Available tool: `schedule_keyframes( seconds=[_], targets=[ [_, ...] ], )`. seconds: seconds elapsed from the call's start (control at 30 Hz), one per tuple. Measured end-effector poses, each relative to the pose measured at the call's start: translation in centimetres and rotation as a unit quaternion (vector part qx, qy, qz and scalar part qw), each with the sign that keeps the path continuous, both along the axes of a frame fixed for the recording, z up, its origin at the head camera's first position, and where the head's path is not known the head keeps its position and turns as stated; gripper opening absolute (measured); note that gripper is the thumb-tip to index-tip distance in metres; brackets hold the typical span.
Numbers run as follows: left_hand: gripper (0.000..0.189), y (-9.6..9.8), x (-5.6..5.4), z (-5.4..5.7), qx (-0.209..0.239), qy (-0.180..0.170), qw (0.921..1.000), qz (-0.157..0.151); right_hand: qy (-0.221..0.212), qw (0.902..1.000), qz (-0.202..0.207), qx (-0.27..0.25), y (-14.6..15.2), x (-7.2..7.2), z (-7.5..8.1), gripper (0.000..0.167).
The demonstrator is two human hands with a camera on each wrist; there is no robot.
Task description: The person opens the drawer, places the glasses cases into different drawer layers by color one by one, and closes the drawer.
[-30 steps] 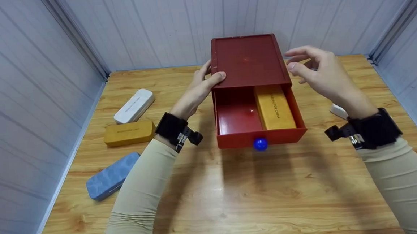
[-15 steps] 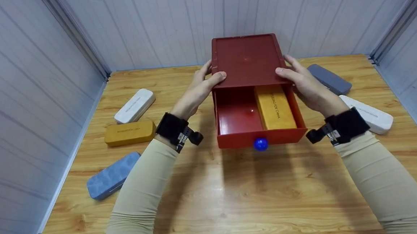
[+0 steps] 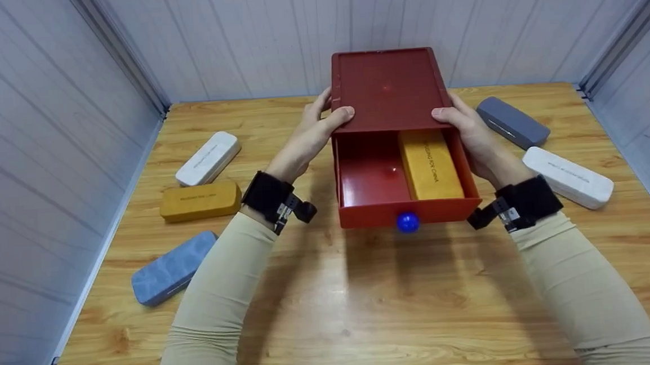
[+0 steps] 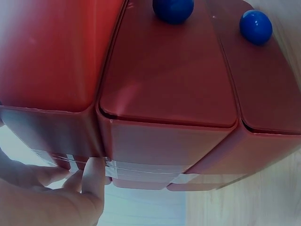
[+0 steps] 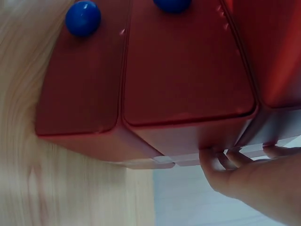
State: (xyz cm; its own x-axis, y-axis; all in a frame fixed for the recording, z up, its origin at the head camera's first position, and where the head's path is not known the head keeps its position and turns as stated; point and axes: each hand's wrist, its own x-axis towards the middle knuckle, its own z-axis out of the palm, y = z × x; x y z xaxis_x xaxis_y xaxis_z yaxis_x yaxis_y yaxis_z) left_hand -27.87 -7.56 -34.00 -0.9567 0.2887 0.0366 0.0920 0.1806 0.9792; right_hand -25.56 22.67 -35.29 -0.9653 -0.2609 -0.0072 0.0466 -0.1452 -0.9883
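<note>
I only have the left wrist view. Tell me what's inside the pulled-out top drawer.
Observer: The head view shows a yellow case lying along the right side of the top drawer.
Operator: Report the other hand.
Observer: The right hand grips the right side of the red cabinet.
Operator: List the cases on the table to the right.
Observer: Two: a dark gray case and, nearer the person, a white case.
</note>
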Motion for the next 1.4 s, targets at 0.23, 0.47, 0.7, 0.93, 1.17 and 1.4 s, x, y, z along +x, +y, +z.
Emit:
schedule_keyframes(
  seconds=[0.23, 0.47, 0.7, 0.93, 1.17, 1.4],
  targets=[
    [0.089, 0.1, 0.0, -0.1, -0.006, -0.006, 1.0000, 0.003, -0.011, 0.9999, -0.005, -0.009, 0.0, 0.2, -0.5, 0.064],
    [0.088, -0.4, -0.1, -0.2, 0.029, -0.025, 0.9992, -0.014, -0.013, 0.9998, -0.005, -0.017, -0.4, 0.0, -0.7, 0.064],
    [0.082, -1.1, -0.2, -0.4, 0.056, -0.048, 0.9967, -0.034, -0.015, 0.9997, 0.003, -0.021, -0.4, -0.1, -0.7, 0.066],
    [0.074, -3.6, 0.2, 0.1, 0.009, -0.029, 0.9983, -0.050, -0.018, 0.9997, 0.005, -0.016, -1.0, 0.0, -0.4, 0.065],
    [0.070, -7.2, 0.8, 0.3, -0.106, 0.031, 0.9929, -0.043, -0.017, 0.9998, 0.006, -0.007, -1.2, 0.0, -0.4, 0.067],
    [0.074, -10.8, 0.9, -0.4, -0.229, 0.109, 0.9659, -0.051, -0.019, 0.9998, 0.002, 0.002, -1.1, -0.1, -0.3, 0.065]
  ],
)
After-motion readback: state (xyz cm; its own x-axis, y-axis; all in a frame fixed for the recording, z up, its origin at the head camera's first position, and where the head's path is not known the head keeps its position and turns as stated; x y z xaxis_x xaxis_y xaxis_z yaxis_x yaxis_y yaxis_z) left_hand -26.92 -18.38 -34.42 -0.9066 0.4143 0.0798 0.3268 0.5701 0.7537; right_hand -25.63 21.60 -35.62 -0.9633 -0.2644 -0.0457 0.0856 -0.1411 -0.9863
